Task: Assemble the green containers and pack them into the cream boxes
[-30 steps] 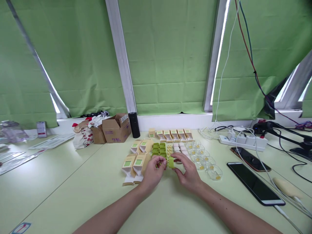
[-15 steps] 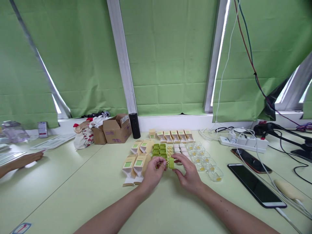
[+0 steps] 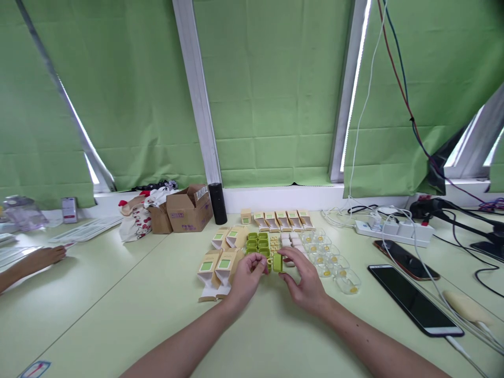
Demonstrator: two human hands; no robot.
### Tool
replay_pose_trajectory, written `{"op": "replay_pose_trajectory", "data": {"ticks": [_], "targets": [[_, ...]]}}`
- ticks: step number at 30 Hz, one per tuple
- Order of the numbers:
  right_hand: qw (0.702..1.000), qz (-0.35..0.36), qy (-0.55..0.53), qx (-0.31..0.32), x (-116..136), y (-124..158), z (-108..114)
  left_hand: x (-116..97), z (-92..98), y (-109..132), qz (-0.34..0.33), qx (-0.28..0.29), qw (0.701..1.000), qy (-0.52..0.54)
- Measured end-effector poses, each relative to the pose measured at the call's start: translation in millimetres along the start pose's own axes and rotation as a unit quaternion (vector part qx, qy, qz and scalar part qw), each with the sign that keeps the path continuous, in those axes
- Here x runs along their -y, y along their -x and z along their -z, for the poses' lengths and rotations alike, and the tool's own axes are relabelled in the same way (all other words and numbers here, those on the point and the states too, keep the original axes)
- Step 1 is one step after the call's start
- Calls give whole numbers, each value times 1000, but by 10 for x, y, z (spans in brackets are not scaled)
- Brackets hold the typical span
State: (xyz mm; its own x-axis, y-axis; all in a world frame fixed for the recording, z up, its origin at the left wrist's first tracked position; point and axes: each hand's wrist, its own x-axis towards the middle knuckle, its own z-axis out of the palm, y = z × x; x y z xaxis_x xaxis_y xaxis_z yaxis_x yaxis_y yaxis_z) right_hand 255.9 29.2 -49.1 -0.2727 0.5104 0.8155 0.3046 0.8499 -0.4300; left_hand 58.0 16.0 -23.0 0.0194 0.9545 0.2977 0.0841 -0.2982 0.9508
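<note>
A small green plastic case (image 3: 277, 262) is held upright between the thumb and fingers of my right hand (image 3: 304, 278). My left hand (image 3: 249, 275) is closed in a pinch at the case's left side, on a small yellow piece (image 3: 270, 264) mostly hidden by the fingertips. Just behind my hands lie rows of green cases (image 3: 258, 243), small yellow pieces (image 3: 274, 242) and white blocks (image 3: 290, 240). Clear plastic covers (image 3: 333, 257) with yellow spots are grouped to the right. Open cardboard boxes with green labels (image 3: 224, 263) stand beside my left hand.
More small cartons (image 3: 281, 220) line up at the back. A brown cardboard box (image 3: 189, 210), a black cylinder (image 3: 218, 203) and a cloth bag (image 3: 136, 223) stand behind left. Phones (image 3: 413, 299), cables and a power strip (image 3: 394, 231) lie right. Another person's hand (image 3: 51, 255) rests far left.
My left fingertips have drawn slightly left from the green case, showing more of the yellow piece. The case has turned a little in my right hand. The other person's hand shifted slightly left.
</note>
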Motion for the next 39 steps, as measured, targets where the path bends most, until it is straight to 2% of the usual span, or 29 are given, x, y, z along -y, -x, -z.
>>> {"op": "replay_pose_trajectory", "data": {"ticks": [4, 8, 13, 16, 25, 39], "targets": [[1000, 1, 4, -6, 24, -19, 33, 30, 30, 17, -13, -35, 999, -39], [1000, 16, 15, -1, 38, -27, 50, -8, 53, 94, -102, -57, 985, -127], [997, 58, 48, -2, 34, -29, 51, -110, 49, 189, -213, -9, 953, -215], [993, 97, 66, -1, 48, -47, 70, -113, 39, 193, -249, 17, 938, -240], [981, 146, 131, 11, 65, -72, 110, -80, 35, 166, -254, -1, 935, -247], [975, 164, 149, 22, 86, -103, 100, -56, 27, 179, -262, -13, 934, -244]]}}
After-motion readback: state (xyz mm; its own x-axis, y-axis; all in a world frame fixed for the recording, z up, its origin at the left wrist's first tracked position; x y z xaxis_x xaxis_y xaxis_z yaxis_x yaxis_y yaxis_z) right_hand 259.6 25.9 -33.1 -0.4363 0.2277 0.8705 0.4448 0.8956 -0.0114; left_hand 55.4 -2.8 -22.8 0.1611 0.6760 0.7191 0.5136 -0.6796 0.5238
